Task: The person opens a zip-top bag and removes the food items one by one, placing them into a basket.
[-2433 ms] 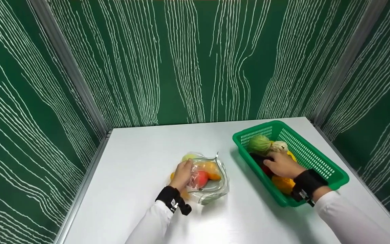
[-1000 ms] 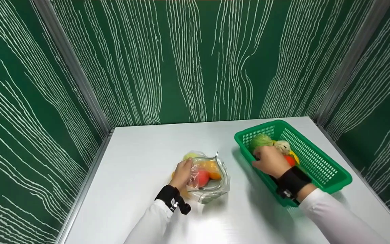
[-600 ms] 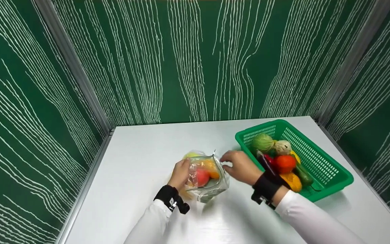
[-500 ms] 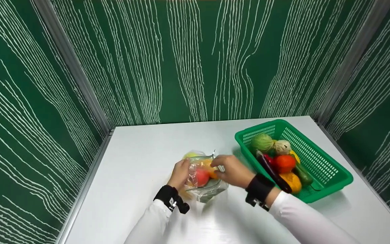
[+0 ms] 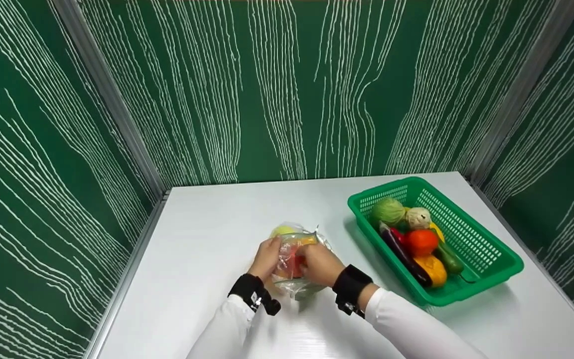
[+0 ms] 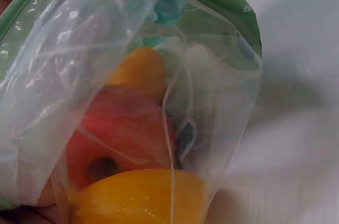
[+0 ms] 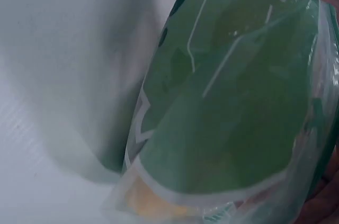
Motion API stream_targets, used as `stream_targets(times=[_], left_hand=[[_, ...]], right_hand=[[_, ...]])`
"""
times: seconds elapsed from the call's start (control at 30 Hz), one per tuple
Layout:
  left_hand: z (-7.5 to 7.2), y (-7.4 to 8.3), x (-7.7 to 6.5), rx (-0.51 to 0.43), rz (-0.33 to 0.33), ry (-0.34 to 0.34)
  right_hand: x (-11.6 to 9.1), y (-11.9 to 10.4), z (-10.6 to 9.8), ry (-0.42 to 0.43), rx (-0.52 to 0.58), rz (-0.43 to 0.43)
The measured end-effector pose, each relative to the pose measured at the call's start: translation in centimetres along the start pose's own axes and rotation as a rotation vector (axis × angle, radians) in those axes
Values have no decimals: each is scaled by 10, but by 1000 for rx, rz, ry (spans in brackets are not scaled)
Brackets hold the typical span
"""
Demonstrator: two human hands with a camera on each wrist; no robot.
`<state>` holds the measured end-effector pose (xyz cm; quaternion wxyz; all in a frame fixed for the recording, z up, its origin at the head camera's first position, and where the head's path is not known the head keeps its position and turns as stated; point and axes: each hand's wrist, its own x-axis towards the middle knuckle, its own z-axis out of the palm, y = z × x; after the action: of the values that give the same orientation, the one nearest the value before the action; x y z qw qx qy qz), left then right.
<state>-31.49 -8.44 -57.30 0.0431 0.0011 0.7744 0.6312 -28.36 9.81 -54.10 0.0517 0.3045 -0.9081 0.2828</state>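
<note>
A clear zip bag with green printing [image 5: 294,288] lies mid-table, its mouth spread. My left hand [image 5: 265,259] grips the left side of its mouth. Inside, the left wrist view shows a red fruit [image 6: 124,128] between a yellow fruit [image 6: 140,200] and a smaller orange one [image 6: 140,70]. The fingers of my right hand [image 5: 321,264] reach into the mouth by the red fruit; their tips are hidden, so any hold is unclear. A yellow-green item [image 5: 283,231] shows at the bag's far end. In the right wrist view, the bag's green printed side [image 7: 228,123] fills much of the frame.
Right of the bag stands a green basket [image 5: 518,264]. It holds an eggplant [image 5: 406,257], a tomato [image 5: 422,242], a cabbage [image 5: 388,212], a long green vegetable [image 5: 449,258], an orange-yellow one [image 5: 432,270] and a whitish one [image 5: 418,218]. Green walls enclose the white table [image 5: 207,219].
My right hand has left the eggplant in the basket, moved left and entered the bag's mouth. My left hand has kept its grip on the bag.
</note>
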Motion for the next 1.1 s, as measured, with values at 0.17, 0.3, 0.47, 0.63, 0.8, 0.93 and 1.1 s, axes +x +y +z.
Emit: stream_targets(times=[0.17,0.3,0.47,0.63,0.8,0.93,1.1], left_hand=[[-1,1,-2,-25,3,-29],[-3,1,-1,-79,-33,-65],[-4,-1,0,-108,-43,-85],[-4,-3,2,-94,-52,-89],[-2,-3,4,-87,-54,-88],[-1,-3,2,-60,-40,-99],[-3,-2,1,-44,-37,-95]], right_hand=[[3,-3,7,33,-6,21],[5,-2,12,20,-32,76],[7,4,25,3,-91,100],[6,11,38,36,-136,81],[5,16,46,60,-236,61],[3,21,51,62,-312,39],[4,23,53,53,-268,65]])
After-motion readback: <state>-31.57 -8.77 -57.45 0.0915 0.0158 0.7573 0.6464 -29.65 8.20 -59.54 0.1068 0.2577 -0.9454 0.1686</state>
